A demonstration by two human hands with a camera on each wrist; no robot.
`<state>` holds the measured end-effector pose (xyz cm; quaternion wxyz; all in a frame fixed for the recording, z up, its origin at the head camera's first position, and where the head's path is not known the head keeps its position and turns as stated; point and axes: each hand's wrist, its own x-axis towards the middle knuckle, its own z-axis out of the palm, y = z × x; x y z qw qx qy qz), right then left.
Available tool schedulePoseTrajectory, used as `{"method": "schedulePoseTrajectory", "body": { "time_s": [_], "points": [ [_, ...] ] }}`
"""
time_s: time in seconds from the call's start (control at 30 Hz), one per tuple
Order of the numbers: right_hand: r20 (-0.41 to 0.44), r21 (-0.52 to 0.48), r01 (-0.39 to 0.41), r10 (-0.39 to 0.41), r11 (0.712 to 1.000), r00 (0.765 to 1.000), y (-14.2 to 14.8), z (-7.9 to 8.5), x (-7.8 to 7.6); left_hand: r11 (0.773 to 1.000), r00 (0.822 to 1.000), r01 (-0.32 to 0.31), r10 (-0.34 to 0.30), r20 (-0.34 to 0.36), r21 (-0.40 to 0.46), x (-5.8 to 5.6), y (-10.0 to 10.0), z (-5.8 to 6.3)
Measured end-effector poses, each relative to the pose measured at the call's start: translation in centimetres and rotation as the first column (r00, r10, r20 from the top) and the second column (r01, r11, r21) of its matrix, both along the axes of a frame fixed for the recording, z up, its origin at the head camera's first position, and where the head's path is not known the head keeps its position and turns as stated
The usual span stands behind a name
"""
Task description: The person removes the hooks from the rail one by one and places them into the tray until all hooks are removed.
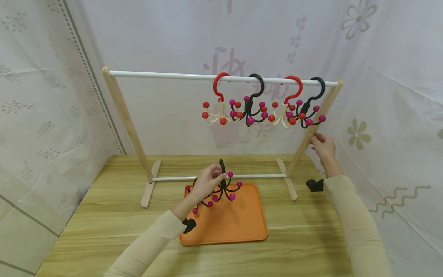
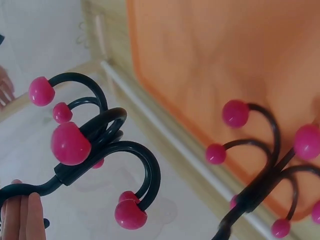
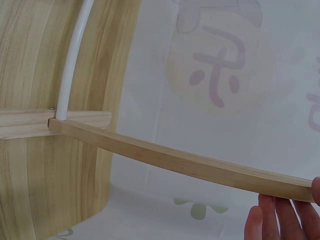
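Observation:
My left hand [image 1: 207,181] pinches a black claw-shaped hook hanger [image 1: 223,185] by its neck, over the back of an orange tray [image 1: 242,227]. Its curved prongs end in pink balls, which show large in the left wrist view. A second black hook hanger [image 2: 252,192] with pink balls lies on the tray, partly covered by the left hand in the head view. My right hand [image 1: 324,148] grips the right wooden post [image 3: 200,167] of a rack, fingers on one side and thumb on the other.
The rack's white top rail [image 1: 162,75] carries two red-hooked hangers [image 1: 222,92] with cream stems and two black hangers [image 1: 256,86], all on its right half. A white lower bar [image 1: 173,179] and wooden feet [image 1: 149,194] stand on the wood-grain table [image 1: 114,231]. Patterned curtains surround it.

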<state>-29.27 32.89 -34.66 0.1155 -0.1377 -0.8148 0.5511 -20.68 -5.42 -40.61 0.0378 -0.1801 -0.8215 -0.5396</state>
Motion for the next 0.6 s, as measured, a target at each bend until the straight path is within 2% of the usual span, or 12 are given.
{"method": "schedulePoseTrajectory", "body": {
  "time_s": [0.33, 0.43, 0.47, 0.5, 0.6],
  "points": [
    [0.006, 0.009, 0.007, -0.007, 1.000, 1.000, 0.1, -0.1, -0.2, 0.998, 0.998, 0.055, -0.055, 0.018, -0.011, -0.3, 0.5, -2.6],
    [0.007, -0.010, 0.007, -0.007, 1.000, 1.000, 1.3, -1.3, -1.5, 0.998, 0.997, 0.063, -0.062, 0.035, -0.022, -0.2, 0.5, -3.2],
    [0.002, -0.025, 0.004, -0.004, 1.000, 1.000, 1.9, -1.9, -2.2, 0.998, 0.997, 0.063, -0.061, 0.040, -0.027, -0.2, 0.5, -3.5],
    [-0.049, -0.084, -0.030, 0.026, 0.996, 0.998, 3.3, -3.3, -3.5, 0.997, 0.997, 0.063, -0.061, 0.041, -0.035, -0.2, 0.5, -3.7],
    [-0.065, -0.107, -0.048, 0.041, 0.993, 0.997, 5.0, -4.8, -5.2, 0.996, 0.997, 0.066, -0.063, 0.043, -0.057, -0.2, 0.3, -4.4]
  ]
}}
